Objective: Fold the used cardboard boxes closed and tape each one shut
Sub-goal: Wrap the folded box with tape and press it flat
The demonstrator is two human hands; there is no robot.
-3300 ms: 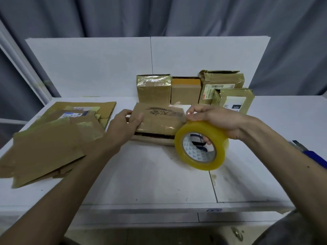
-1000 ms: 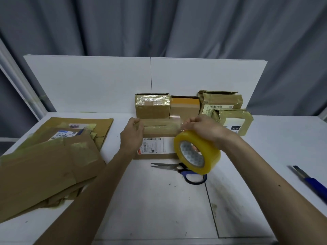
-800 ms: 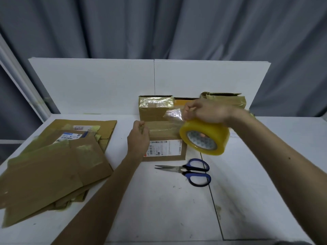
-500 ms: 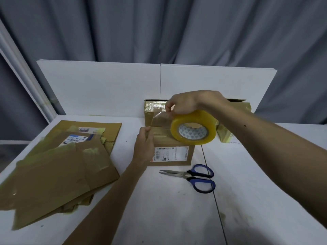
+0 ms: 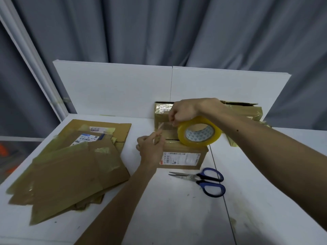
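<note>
White counter (image 5: 177,218) carries scissors (image 5: 203,179) just in front of the box (image 5: 182,157), which sits mid-counter, flaps folded down, label facing you. Your left hand (image 5: 150,151) is at its left end, fingers pinching the end of a clear strip (image 5: 163,125). Your right hand (image 5: 184,112), raised over the box, has its fingers curled round the roll (image 5: 199,132), strip stretched between both hands.

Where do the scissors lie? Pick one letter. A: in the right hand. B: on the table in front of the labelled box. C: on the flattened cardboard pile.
B: the blue-handled scissors lie on the white table, just nearer the camera than the labelled box.
</note>
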